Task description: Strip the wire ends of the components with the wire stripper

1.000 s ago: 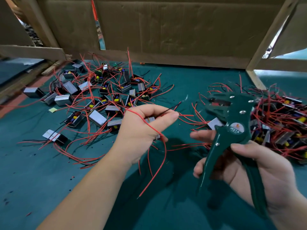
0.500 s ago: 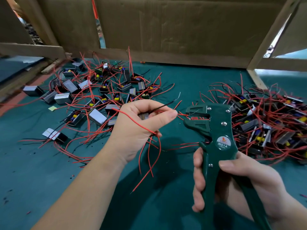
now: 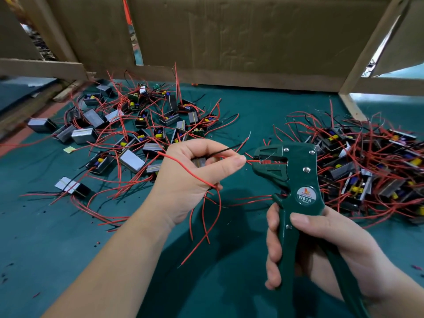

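Note:
My left hand [image 3: 195, 171] grips a small component [image 3: 199, 161] and pinches its red wire [image 3: 250, 161] between thumb and forefinger. The wire's end sits in the jaws of the dark green wire stripper [image 3: 296, 180]. A black wire sticks up and right from the same hand, and other red wires hang below it. My right hand [image 3: 321, 244] grips the stripper's two handles, the head pointing left towards the left hand. The component is mostly hidden inside the fist.
A pile of components with red wires [image 3: 142, 125] lies on the green mat [image 3: 68, 249] at the back left. A denser pile [image 3: 371, 166] lies to the right, behind the stripper. Cardboard walls [image 3: 229, 37] and wooden slats close the back.
The stripper has moved left and slightly down until its jaws took in the end of the red wire. My left hand has stayed nearly still.

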`<action>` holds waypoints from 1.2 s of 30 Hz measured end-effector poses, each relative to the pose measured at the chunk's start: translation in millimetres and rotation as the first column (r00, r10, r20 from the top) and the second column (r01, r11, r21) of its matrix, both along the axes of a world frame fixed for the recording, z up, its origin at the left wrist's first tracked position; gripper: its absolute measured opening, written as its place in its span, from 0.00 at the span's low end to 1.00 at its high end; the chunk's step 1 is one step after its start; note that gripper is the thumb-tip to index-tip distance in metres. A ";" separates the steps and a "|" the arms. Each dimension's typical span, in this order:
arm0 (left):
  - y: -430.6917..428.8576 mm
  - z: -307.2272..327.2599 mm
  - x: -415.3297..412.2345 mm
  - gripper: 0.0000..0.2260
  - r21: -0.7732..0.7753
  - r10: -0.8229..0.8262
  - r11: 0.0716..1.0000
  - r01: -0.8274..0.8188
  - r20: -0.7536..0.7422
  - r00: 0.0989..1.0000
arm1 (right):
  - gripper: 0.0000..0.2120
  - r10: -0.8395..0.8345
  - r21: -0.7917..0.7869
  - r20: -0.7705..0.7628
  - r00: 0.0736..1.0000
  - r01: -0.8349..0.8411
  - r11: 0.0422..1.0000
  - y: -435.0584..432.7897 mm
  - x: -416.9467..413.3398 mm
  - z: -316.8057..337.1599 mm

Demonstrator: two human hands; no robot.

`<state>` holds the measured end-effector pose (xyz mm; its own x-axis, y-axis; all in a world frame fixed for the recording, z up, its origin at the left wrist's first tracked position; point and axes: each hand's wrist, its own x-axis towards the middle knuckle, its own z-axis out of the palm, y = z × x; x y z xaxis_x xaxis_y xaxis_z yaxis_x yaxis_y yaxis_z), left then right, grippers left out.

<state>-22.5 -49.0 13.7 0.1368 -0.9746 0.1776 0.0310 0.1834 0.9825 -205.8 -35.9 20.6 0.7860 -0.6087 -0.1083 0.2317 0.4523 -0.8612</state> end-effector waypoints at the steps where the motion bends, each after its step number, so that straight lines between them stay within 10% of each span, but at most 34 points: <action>1: -0.1 0.1 -0.1 0.03 -0.001 0.001 1.000 -0.001 0.002 1.000 | 0.18 -0.027 0.176 0.010 1.000 0.025 0.984 -20.6 -18.3 -10.9; 23: -7.0 -6.3 5.3 0.11 0.063 -0.184 0.981 0.183 0.010 0.983 | 0.25 -0.371 0.259 0.034 0.928 0.350 0.900 -15.9 -20.2 -20.5; 36: 2.0 1.0 0.3 0.19 0.188 -0.343 0.921 0.341 -0.023 0.939 | 0.15 0.077 0.345 0.120 0.990 -0.115 0.931 -7.2 -24.4 -12.4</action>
